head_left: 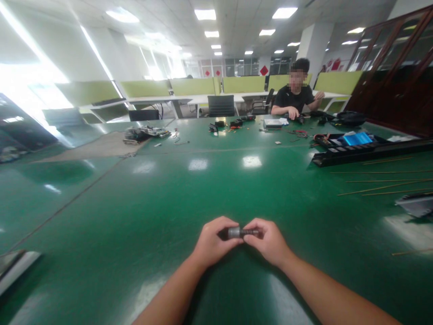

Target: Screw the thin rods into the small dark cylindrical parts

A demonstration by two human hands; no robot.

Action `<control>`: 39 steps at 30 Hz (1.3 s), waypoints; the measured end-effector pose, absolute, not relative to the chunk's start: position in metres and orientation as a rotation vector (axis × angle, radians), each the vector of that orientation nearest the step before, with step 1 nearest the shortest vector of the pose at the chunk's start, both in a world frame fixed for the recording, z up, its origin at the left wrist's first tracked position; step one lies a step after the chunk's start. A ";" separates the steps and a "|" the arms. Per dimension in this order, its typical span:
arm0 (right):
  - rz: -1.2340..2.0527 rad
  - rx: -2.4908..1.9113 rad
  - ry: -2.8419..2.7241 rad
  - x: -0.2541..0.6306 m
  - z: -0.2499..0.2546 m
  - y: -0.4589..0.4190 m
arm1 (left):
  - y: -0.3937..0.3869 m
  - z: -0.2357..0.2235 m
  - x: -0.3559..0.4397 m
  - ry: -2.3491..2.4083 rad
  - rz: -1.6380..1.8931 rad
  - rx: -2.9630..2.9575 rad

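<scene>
Between my two hands lies a small grey metal cylinder with a dark ridged shaft point(234, 232), held level, low in the middle of the head view. My left hand point(214, 240) is closed around its thicker end, thumb below and fingers above. The narrower shaft end is pinched by the thumb and fingers of my right hand point(270, 240). My fingers cover both ends of the part, so its full shape is hidden. It is held just over or on the green table point(189, 194); which of these I cannot tell.
Opposite, a person point(294, 97) sits with hands over dark items. Black tools point(238, 122) and a white box point(273, 123) lie at the far side. On the right are a black tray point(326, 141), a long black channel point(352, 153) and several thin rods point(382, 182). Machine parts point(144, 133) rest far left.
</scene>
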State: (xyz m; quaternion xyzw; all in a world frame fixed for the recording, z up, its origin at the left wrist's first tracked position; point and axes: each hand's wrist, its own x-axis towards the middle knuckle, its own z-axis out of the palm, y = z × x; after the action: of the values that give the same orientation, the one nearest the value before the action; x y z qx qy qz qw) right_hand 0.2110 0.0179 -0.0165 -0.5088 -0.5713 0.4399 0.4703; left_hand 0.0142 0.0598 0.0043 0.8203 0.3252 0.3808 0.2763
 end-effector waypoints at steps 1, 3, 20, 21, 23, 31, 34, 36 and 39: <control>1.084 -1.251 -1.397 0.211 -0.016 0.018 | 0.060 0.005 0.014 0.874 1.027 2.204; 1.092 -1.257 -1.404 0.210 -0.015 0.017 | 0.060 0.005 0.015 0.877 1.032 2.209; 1.132 -1.295 -1.375 0.208 -0.014 0.017 | 0.059 0.006 0.016 0.903 1.084 2.216; 1.132 -1.294 -1.376 0.208 -0.014 0.017 | 0.059 0.007 0.016 0.904 1.085 2.216; 1.138 -1.291 -1.375 0.208 -0.013 0.017 | 0.059 0.008 0.016 0.901 1.089 2.214; 1.148 -1.294 -1.351 0.207 -0.013 0.018 | 0.060 0.010 0.015 0.890 1.109 2.215; 1.158 -1.284 -1.341 0.207 -0.014 0.018 | 0.060 0.010 0.015 0.884 1.113 2.221; 1.167 -1.277 -1.331 0.207 -0.015 0.018 | 0.060 0.009 0.014 0.879 1.113 2.221; 1.183 -1.264 -1.314 0.207 -0.015 0.018 | 0.060 0.009 0.014 0.883 1.117 2.216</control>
State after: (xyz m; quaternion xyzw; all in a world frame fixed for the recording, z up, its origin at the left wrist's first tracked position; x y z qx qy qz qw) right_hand 0.2074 0.0177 -0.0149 -0.5148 -0.5351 0.4816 0.4655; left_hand 0.0138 0.0604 0.0090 0.8144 0.3244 0.4104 0.2512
